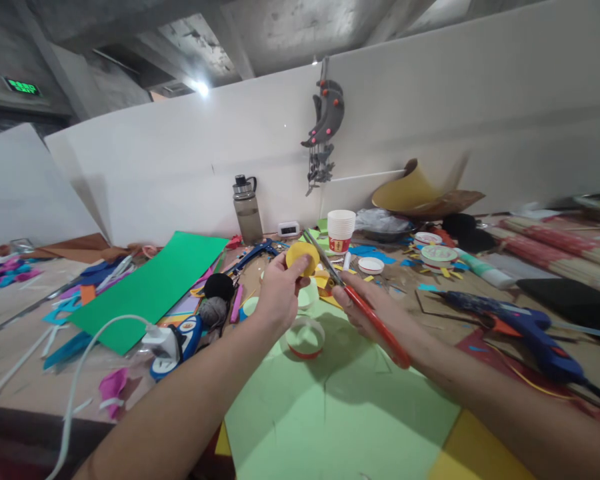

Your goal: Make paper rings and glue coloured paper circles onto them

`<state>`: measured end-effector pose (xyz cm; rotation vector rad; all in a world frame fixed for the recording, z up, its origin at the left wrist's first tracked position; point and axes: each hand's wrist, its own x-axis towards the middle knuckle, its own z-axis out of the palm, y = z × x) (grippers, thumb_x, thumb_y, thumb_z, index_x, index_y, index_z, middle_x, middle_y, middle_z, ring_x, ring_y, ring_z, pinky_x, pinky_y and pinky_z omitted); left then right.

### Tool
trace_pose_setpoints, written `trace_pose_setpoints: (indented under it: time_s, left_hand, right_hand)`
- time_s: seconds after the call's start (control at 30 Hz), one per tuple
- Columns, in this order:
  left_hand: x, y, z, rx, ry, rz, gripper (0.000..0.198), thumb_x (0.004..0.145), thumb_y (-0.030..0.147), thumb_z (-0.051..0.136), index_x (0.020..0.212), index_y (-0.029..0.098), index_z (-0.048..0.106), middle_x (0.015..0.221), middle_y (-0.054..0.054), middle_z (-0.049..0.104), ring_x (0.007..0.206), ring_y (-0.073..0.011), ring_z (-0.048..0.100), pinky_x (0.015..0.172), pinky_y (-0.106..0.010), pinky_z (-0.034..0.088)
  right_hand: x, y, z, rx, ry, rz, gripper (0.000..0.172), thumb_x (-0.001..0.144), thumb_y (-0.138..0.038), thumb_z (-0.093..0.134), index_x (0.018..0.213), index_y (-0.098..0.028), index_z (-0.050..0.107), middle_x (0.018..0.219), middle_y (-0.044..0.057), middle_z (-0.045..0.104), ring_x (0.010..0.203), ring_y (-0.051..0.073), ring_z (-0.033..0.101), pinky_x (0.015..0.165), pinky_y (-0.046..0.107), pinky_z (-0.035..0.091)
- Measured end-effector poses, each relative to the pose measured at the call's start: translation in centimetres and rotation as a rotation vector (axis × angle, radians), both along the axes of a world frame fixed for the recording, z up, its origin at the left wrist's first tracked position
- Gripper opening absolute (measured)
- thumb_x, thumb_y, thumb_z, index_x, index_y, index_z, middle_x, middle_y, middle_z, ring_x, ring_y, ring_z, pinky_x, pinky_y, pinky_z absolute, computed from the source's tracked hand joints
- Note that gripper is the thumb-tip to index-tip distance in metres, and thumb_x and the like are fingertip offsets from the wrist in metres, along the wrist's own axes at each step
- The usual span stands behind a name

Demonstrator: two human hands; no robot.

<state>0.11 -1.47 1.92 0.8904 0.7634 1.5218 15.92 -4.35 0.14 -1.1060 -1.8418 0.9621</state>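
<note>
Looking down along both forearms, I have a pale green sheet nearest me on the bench, with a yellow sheet showing beyond its lower right edge. A red-edged ring rests on the pale sheet, just below the hands in my view. Off to the left lie a pink scrap and a white plug with its cable curling toward me; off to the right, a blue glue gun lies on its side. My right hand has its fingers closed round the red handles of the scissors, though I can't see every finger. The blades point forward, just beside the right edge of the yellow disc; whether they touch it, I can't tell. That disc is up above the bench in my left hand, fingers pinching it, thumb over its face. Left of this hand I see a grey ball, a black ball just beyond it, and a bright green sheet slanting away. Past the scissors' tips stand stacked cups, with a small lid nearer and to their right. Farther back, a bottle stands upright before the white wall, where a grey moon hangs.
</note>
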Motion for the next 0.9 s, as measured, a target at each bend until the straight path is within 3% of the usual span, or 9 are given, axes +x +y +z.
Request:
trace_pose_setpoints:
  time_s: [0.13, 0.3, 0.6, 0.9]
  left_hand:
    - [0.0, 0.0, 0.0, -0.003, 0.048, 0.004, 0.028, 0.058, 0.022, 0.080, 0.079, 0.015, 0.062, 0.079, 0.000, 0.062, 0.065, -0.0080, 0.053, 0.051, -0.019, 0.034]
    - [0.1, -0.1, 0.1, -0.010, 0.063, 0.006, 0.027, 0.058, 0.023, 0.080, 0.076, 0.015, 0.062, 0.078, 0.000, 0.063, 0.066, -0.0088, 0.054, 0.052, -0.019, 0.035]
    - [0.1, -0.2, 0.3, -0.027, 0.027, -0.001, 0.031, 0.054, 0.023, 0.082, 0.079, 0.015, 0.065, 0.079, -0.001, 0.064, 0.065, -0.0080, 0.054, 0.052, -0.019, 0.035]
    - [-0.2, 0.0, 0.1, -0.008, 0.004, -0.025, 0.036, 0.052, 0.027, 0.086, 0.079, 0.014, 0.066, 0.077, 0.000, 0.064, 0.061, -0.0062, 0.051, 0.049, -0.018, 0.034]
  right_hand:
    - [0.1, 0.2, -0.6, -0.013, -0.024, 0.011, 0.041, 0.088, -0.061, 0.047, 0.102, -0.022, 0.052, 0.059, -0.006, 0.042, 0.050, 0.012, 0.040, 0.048, 0.026, 0.033]
    - [0.0, 0.1, -0.3, 0.047, -0.027, -0.030, 0.040, 0.088, -0.061, 0.048, 0.095, -0.022, 0.054, 0.066, -0.003, 0.048, 0.059, 0.014, 0.045, 0.054, 0.027, 0.036]
    - [0.0, -0.1, 0.1, -0.029, -0.004, 0.001, 0.039, 0.088, -0.060, 0.047, 0.095, -0.022, 0.052, 0.057, -0.007, 0.039, 0.048, 0.011, 0.038, 0.048, 0.026, 0.032]
    - [0.1, 0.1, -0.2, -0.009, 0.004, -0.006, 0.044, 0.087, -0.063, 0.047, 0.095, -0.021, 0.055, 0.059, -0.005, 0.043, 0.047, 0.010, 0.037, 0.046, 0.024, 0.032]
